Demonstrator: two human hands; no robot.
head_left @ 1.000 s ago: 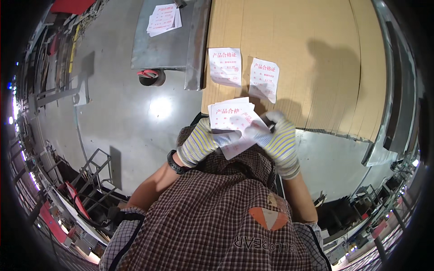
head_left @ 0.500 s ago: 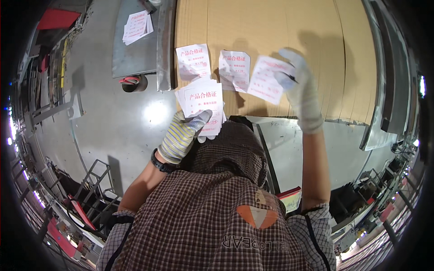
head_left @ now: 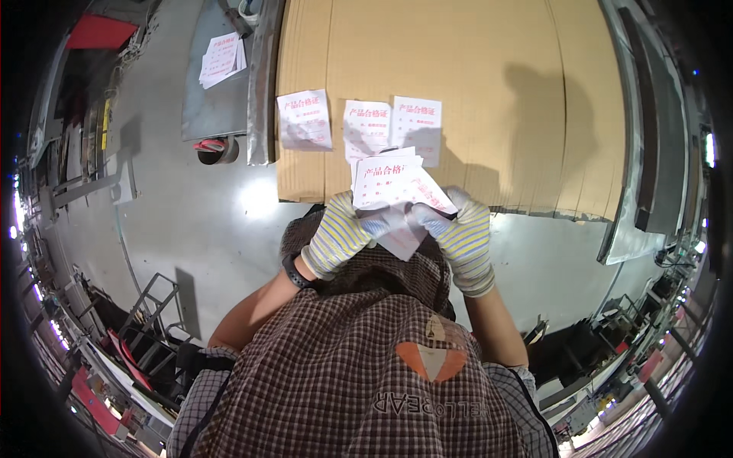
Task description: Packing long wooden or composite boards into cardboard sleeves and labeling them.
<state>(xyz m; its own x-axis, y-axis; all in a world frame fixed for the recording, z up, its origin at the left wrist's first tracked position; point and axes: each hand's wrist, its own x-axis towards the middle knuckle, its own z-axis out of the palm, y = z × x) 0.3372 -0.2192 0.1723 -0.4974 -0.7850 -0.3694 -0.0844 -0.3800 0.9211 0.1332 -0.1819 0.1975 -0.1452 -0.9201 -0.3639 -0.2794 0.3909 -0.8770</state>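
My left hand (head_left: 341, 235), in a striped knit glove, is closed around a fanned stack of white paper slips (head_left: 376, 179) with red print. The fingers of my right hand (head_left: 464, 240), gloved alike, pinch one paper slip (head_left: 429, 191) at the stack's right side, tilted against the others. Something small and dark shows at the right fingertips; I cannot make out what it is. Beyond my hands, three similar slips lie in a row on the cardboard sheet (head_left: 458, 46): a left slip (head_left: 305, 122), a middle slip (head_left: 366, 126) and a right slip (head_left: 418, 130).
On a grey metal surface (head_left: 206, 111) at the far left lies another small pile of slips (head_left: 223, 59). A dark cup with red-handled contents (head_left: 217, 150) stands near its front edge. Dark metal bars (head_left: 641, 114) run along the cardboard's right side.
My right hand has put its slip down to the right of the middle one and come back to the stack, where it grips another slip. My left hand has shifted rightward with the stack.
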